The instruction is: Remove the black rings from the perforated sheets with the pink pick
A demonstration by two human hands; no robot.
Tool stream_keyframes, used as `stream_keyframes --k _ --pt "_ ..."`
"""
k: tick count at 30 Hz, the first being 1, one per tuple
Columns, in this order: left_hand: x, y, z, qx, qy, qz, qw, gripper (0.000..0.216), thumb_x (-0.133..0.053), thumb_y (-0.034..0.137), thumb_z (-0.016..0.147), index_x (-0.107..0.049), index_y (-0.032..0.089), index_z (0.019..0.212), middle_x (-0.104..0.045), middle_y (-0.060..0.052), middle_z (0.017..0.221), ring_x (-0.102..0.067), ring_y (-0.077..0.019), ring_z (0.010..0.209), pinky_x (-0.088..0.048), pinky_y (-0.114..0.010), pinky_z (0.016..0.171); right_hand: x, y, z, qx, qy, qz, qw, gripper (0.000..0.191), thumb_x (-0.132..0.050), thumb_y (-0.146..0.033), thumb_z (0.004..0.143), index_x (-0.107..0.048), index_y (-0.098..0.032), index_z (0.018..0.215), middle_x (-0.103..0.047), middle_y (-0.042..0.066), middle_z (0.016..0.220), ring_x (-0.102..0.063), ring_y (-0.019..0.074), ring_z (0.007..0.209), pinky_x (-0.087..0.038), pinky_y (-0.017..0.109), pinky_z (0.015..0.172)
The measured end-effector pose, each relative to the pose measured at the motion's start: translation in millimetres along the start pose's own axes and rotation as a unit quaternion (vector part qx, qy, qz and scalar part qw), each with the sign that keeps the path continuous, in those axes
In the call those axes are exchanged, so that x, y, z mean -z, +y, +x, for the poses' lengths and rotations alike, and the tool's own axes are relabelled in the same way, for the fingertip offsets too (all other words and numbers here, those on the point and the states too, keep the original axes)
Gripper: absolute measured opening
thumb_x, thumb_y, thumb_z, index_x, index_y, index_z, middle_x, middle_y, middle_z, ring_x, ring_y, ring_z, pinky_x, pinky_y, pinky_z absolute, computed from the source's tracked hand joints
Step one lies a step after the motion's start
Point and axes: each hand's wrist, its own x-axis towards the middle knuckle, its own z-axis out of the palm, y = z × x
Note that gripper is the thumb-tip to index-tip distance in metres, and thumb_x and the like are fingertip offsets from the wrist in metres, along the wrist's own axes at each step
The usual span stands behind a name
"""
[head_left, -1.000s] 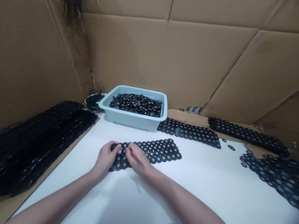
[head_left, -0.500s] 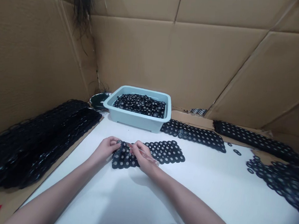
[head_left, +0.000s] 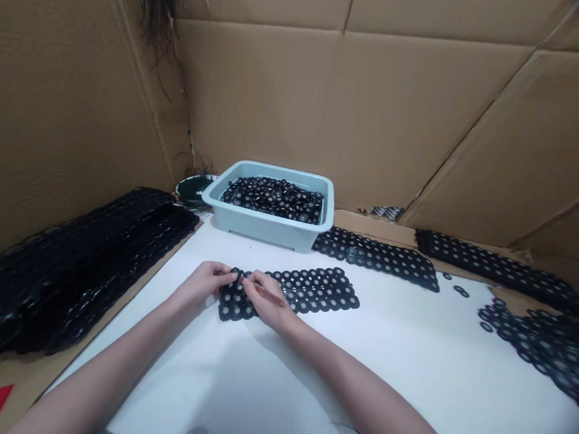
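Our left hand (head_left: 204, 284) and right hand (head_left: 267, 302) are both pinching a black ring sheet (head_left: 313, 292), lower middle of the frame on the white tabletop (head_left: 358, 363), with a light blue tub (head_left: 263, 223) of similar rings up above

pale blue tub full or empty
Full: the pale blue plastic tub is heaped almost to its rim with black discs with grey centres.

1 head-worn view, forward and down, over left hand (head_left: 203, 284) and right hand (head_left: 266, 302)
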Motion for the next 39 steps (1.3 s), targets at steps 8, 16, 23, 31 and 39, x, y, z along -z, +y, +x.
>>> stream_keyframes --k 8,16,23,31,39 --pt "3.3 7.1 -3.2 0.025 0.006 -0.046 0.999 0.029 -0.064 0.039 0.057 -0.054 0.012 0.064 -0.048 0.002 0.052 -0.043 -0.0081 0.045 -0.030 -0.021 0.045 1.2 -1.6 1.4 -0.043 0.013 0.057 0.997 0.027 -0.036 -0.035 0.082 -0.045 -0.018 0.063 -0.053 0.000 0.067 -0.050 0.0129 0.066 -0.036 0.024 0.060" --pt "12.2 3.7 -5.4 0.006 -0.046 0.041 0.998 0.023 -0.059 0.025 0.057 -0.047 0.017 0.075 -0.046 0.006 0.051 -0.042 -0.0088 0.043 -0.031 -0.021 0.045 2.8 0.2 -0.6 0.032 -0.015 0.007 0.999 0.024 -0.039 -0.023 0.079 -0.041 -0.017 0.055 -0.048 0.000 0.068 -0.048 0.0122 0.067 -0.037 0.025 0.063" --pt "14.0 1.4 -3.0 0.030 -0.033 0.042 0.998 0.029 -0.055 0.016 0.053 -0.045 0.018 0.080 -0.045 0.007 0.053 -0.044 -0.0086 0.045 -0.030 -0.021 0.046 -4.1 8.1 3.7 0.057 -0.021 -0.030 0.998 0.021 -0.038 -0.018 0.079 -0.045 -0.017 0.059 -0.049 0.001 0.075 -0.048 0.0114 0.071 -0.038 0.025 0.067" --pt "1.6 14.4 -14.0 0.066 -0.019 -0.068 0.995 0.029 -0.054 0.013 0.054 -0.046 0.015 0.081 -0.050 0.005 0.056 -0.046 -0.0076 0.046 -0.029 -0.020 0.046 -9.7 7.7 3.2 0.068 -0.018 -0.069 0.995 0.024 -0.039 -0.023 0.081 -0.040 -0.018 0.058 -0.046 0.000 0.072 -0.047 0.0116 0.070 -0.036 0.025 0.067" --pt "18.4 -4.6 -11.0 -0.014 -0.064 0.094 0.993 0.054 -0.062 0.013 0.050 -0.045 0.016 0.100 -0.047 0.005 0.067 -0.049 -0.0112 0.057 -0.038 -0.023 0.053 3.1 -1.4 -3.1 0.052 -0.013 0.003 0.999 0.026 -0.035 -0.020 0.082 -0.040 -0.018 0.057 -0.047 0.000 0.070 -0.048 0.0119 0.072 -0.036 0.024 0.068"
